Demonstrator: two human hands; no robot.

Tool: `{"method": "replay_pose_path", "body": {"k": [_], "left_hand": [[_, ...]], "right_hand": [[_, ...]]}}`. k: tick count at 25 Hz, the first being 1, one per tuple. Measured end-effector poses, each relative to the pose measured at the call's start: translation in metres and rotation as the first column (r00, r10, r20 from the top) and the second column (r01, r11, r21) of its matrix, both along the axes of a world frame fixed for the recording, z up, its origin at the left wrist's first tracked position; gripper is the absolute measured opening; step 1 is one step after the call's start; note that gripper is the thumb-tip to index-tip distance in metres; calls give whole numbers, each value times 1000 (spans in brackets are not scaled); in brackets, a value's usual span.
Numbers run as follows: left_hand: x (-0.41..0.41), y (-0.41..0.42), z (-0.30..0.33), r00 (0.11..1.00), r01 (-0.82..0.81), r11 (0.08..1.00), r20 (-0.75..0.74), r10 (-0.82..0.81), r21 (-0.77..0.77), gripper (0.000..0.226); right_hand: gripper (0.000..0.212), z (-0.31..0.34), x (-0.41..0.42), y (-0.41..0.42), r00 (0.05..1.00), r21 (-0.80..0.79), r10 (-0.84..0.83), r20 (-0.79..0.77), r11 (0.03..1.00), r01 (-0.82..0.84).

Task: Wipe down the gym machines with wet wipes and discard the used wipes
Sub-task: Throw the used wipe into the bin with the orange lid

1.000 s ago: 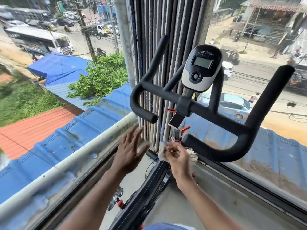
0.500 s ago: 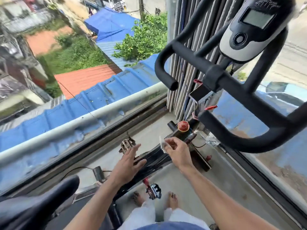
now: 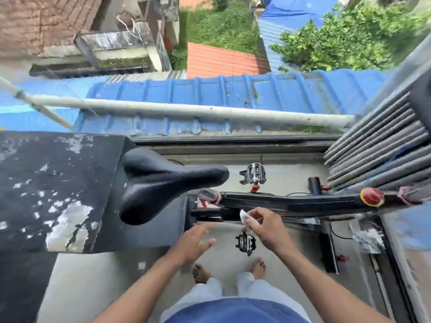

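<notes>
Wet wipe (image 3: 244, 216) pinched in right hand (image 3: 265, 229), now down beside the black bike frame (image 3: 291, 203) near the saddle (image 3: 163, 185), away from the handlebars faced a second ago. Left hand (image 3: 193, 243) spread loosely, holding nothing, just below the saddle. Looks like wiping shifting to frame and seat; discarding not yet due.

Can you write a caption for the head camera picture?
Right hand pinches a wet wipe beside the exercise bike's frame.
</notes>
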State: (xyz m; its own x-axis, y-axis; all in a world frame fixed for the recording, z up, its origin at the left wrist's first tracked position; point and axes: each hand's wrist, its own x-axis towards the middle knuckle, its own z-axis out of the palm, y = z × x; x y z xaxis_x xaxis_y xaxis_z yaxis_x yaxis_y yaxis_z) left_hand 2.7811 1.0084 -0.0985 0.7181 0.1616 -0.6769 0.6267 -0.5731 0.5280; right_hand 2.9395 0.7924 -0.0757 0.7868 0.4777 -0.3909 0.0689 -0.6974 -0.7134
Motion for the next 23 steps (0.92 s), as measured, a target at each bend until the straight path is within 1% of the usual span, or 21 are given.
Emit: {"method": "replay_pose_path", "body": {"k": [3, 5, 7, 9, 10, 11, 12, 13, 15, 16, 17, 19, 20, 21, 23], "left_hand": [[-49, 35, -6, 982, -190, 981, -13, 190, -29, 53], [-81, 50, -11, 945, -326, 945, -38, 325, -33, 57], [-110, 58, -11, 898, -439, 898, -67, 436, -36, 65], [-131, 61, -8, 868, -491, 870, -102, 485, -37, 54], [-143, 63, -7, 847, -525, 851, -111, 520, -18, 51], [-156, 65, -6, 817, -568, 823, -109, 566, 14, 51], [-171, 68, -5, 785, -609, 791, -102, 611, 54, 51], [-186, 71, -6, 758, -640, 763, -87, 646, 89, 51], [-215, 75, 0, 728, -667, 731, -81, 681, 147, 52], [-230, 78, 2, 710, -680, 713, -88, 699, 175, 53], [-245, 81, 3, 680, -707, 683, -86, 728, 184, 54], [-284, 86, 3, 564, -805, 562, -49, 824, 192, 65], [-305, 88, 0, 495, -846, 494, -49, 868, 200, 64], [-324, 90, -3, 418, -884, 419, -53, 907, 205, 56], [-366, 97, -12, 256, -945, 258, -38, 966, 199, 46]], "right_hand": [[9, -11, -24, 53, 983, -56, 183, -35, 981, -185], [13, -17, -37, 80, 954, -69, 294, -62, 952, -297], [17, -22, -55, 101, 907, -44, 410, -96, 909, -415], [14, -25, -73, 120, 859, -12, 501, -102, 863, -505], [11, -25, -82, 133, 820, -14, 566, -87, 822, -569], [9, -26, -91, 147, 772, 3, 631, -80, 774, -633], [9, -27, -102, 164, 701, 27, 710, -70, 704, -710], [9, -23, -115, 182, 608, 40, 793, -42, 609, -792], [14, -12, -147, 213, 395, -3, 918, 30, 395, -919], [15, -7, -163, 226, 317, -20, 947, 41, 318, -948], [17, -2, -178, 238, 257, -5, 966, 26, 257, -966], [18, 2, -217, 265, 119, 31, 993, 12, 119, -992], [18, 0, -237, 278, 63, 21, 998, -5, 63, -998], [17, -1, -257, 293, 20, 9, 1000, -20, 20, -1000], [17, -2, -303, 323, -2, 8, 1000, -13, -1, -1000]]}}
